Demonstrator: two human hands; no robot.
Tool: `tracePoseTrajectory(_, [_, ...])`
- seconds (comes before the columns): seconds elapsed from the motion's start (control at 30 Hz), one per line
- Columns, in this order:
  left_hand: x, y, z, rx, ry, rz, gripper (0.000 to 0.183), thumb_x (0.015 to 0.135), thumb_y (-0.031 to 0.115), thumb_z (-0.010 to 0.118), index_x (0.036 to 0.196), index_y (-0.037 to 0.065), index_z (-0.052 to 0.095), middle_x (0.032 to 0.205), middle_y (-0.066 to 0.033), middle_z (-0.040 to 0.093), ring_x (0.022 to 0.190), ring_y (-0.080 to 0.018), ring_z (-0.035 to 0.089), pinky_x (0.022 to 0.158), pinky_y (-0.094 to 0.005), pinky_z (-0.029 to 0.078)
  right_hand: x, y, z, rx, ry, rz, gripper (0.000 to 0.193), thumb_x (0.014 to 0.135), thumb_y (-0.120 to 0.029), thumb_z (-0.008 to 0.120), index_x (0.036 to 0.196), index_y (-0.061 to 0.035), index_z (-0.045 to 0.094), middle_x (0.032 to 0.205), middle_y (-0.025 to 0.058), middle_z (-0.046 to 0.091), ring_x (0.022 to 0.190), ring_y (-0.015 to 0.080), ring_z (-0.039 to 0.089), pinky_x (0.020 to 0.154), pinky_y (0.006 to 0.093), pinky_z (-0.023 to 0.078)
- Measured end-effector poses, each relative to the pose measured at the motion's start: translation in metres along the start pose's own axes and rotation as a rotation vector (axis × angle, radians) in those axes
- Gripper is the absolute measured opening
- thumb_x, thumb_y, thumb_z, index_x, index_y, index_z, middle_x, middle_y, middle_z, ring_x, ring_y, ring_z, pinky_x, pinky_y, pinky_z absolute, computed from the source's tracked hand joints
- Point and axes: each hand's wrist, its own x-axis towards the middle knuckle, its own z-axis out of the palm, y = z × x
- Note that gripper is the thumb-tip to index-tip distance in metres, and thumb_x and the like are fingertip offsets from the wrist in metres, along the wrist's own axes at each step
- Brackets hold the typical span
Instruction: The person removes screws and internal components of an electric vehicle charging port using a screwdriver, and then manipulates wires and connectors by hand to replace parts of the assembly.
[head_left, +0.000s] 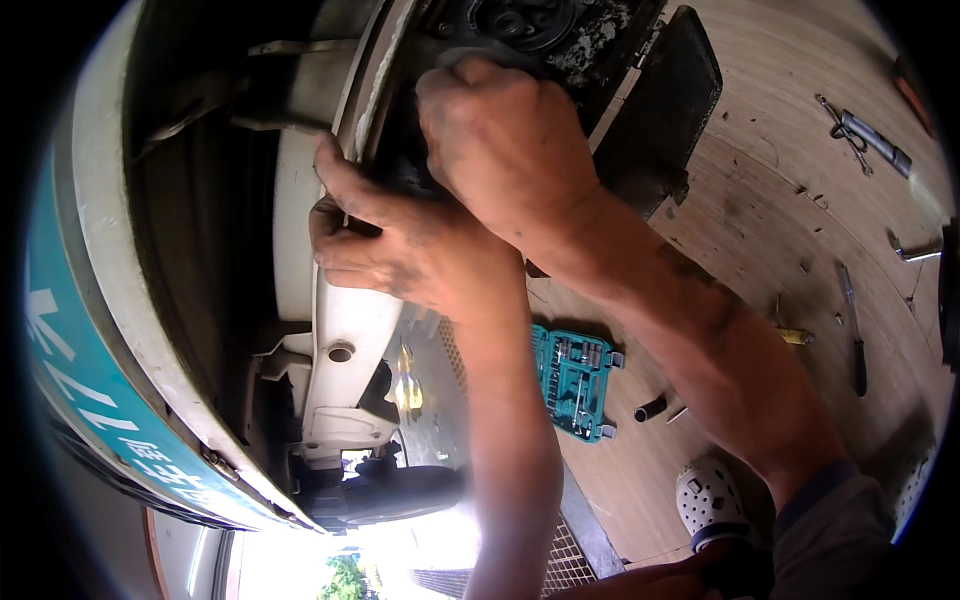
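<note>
A dark, greasy mechanical housing (600, 45) with a round part (520, 18) fills the top of the view, set in a pale vehicle body. My right hand (505, 135) is clenched like a fist low over this housing, slightly blurred. Whatever its fingers grip is hidden beneath it. Just below and to its left, my left hand (405, 245) has its fingers curled at the edge of a white metal beam (350, 310), thumb raised along it. My left wrist passes close under the right one. A black flap (665, 110) hangs off the housing's right side.
On the wood-look floor lie a teal socket set case (578, 385), a short black tube (650, 409), a screwdriver (857, 340), a yellow-handled tool (795, 336), a grey flashlight (878, 143) and wrenches (912, 252). A white clog (708, 500) stands below; a teal-striped body panel (110, 395) curves at left.
</note>
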Motion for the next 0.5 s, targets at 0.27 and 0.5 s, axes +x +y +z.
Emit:
tracePoseTrajectory(0.27, [0.000, 0.000, -0.001, 0.006, -0.005, 0.000, 0.088, 0.082, 0.050, 0.072, 0.150, 0.010, 0.031, 0.115, -0.0320, 0.038, 0.099, -0.0454, 0.042, 0.082, -0.0558, 0.042, 0.012, -0.004, -0.009, -0.094, -0.138, -0.063, 0.009, 0.071, -0.012, 0.066, 0.067, -0.0036, 0.068, 0.062, 0.0139, 0.066, 0.060, 0.0300, 0.071, 0.048, 0.0388, 0.057])
tracePoseTrajectory(0.5, [0.000, 0.003, 0.000, -0.020, 0.007, 0.001, 0.086, 0.084, 0.045, 0.072, 0.150, 0.009, 0.031, 0.114, -0.0316, 0.038, 0.099, -0.0441, 0.042, 0.081, -0.0548, 0.042, 0.018, -0.009, -0.016, -0.095, -0.221, -0.060, 0.009, 0.070, -0.013, 0.065, 0.066, -0.0047, 0.068, 0.062, 0.0146, 0.066, 0.060, 0.0309, 0.070, 0.052, 0.0397, 0.057])
